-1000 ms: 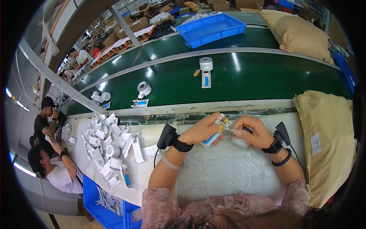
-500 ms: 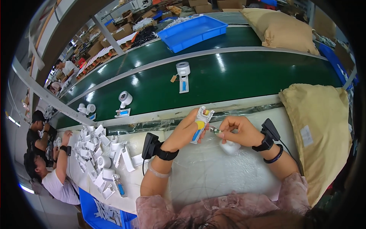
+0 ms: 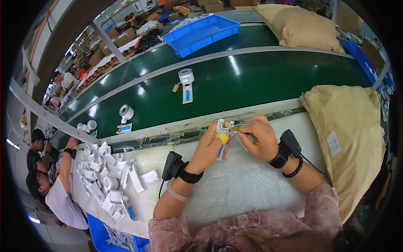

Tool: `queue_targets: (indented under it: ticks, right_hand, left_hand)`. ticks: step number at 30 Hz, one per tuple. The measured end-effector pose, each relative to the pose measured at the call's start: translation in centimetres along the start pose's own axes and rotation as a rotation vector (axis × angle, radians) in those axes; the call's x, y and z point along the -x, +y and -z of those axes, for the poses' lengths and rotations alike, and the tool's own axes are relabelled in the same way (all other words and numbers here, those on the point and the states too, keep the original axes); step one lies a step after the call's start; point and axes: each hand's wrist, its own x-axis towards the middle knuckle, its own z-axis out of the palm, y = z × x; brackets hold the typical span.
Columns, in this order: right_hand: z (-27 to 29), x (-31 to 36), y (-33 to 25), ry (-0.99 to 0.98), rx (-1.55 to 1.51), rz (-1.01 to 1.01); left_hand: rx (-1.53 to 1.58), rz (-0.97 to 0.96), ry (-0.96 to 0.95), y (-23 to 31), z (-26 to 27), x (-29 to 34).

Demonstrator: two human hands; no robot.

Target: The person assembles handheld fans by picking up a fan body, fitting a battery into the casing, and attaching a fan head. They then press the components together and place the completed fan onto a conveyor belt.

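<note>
My left hand [image 3: 205, 154] is closed around a slim white plastic housing [image 3: 220, 127], held upright over the near worktop. A yellow cover [image 3: 222, 137] sits at the thumb tip, and a blue part shows lower in the housing. Just right of its top end, my right hand [image 3: 259, 138] pinches a small circuit board [image 3: 234, 129] between thumb and fingertips. The board is close to the housing's upper edge; whether they touch I cannot tell. Fingers hide most of the wires.
Loose white plastic parts [image 3: 94, 170] are heaped at left, above a blue bin [image 3: 98, 235]. Assembled white units [image 3: 186, 86] lie on the green conveyor [image 3: 252, 80]. A blue tray [image 3: 201, 35] stands beyond. A tan sack [image 3: 344, 147] flanks my right arm. Co-workers [image 3: 63, 201] are at left.
My right hand has moved up and left, bringing the circuit board to the housing's top end. The white rounded part below that hand no longer shows. The whole view has shifted slightly.
</note>
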Motion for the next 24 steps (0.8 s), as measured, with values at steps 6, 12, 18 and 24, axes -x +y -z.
queue_targets:
  ticks: [6,12,18,24]
  right_hand:
    - [-0.25,0.43,-0.06,-0.035,-0.028,0.042]
    - [-0.31,0.55,-0.17,-0.028,-0.04,0.054]
    - [-0.3,0.75,0.05,-0.002,-0.034,0.041]
    - [-0.37,0.86,0.21,0.012,-0.036,0.036]
  left_hand:
    - [-0.027,-0.116,-0.055,-0.56,-0.21,-0.01]
    - [-0.069,-0.139,-0.054,-0.85,-0.67,0.34]
    - [-0.127,-0.148,-0.077,-0.77,-0.77,0.5]
    - [-0.116,-0.155,-0.077,-0.85,-0.94,0.51]
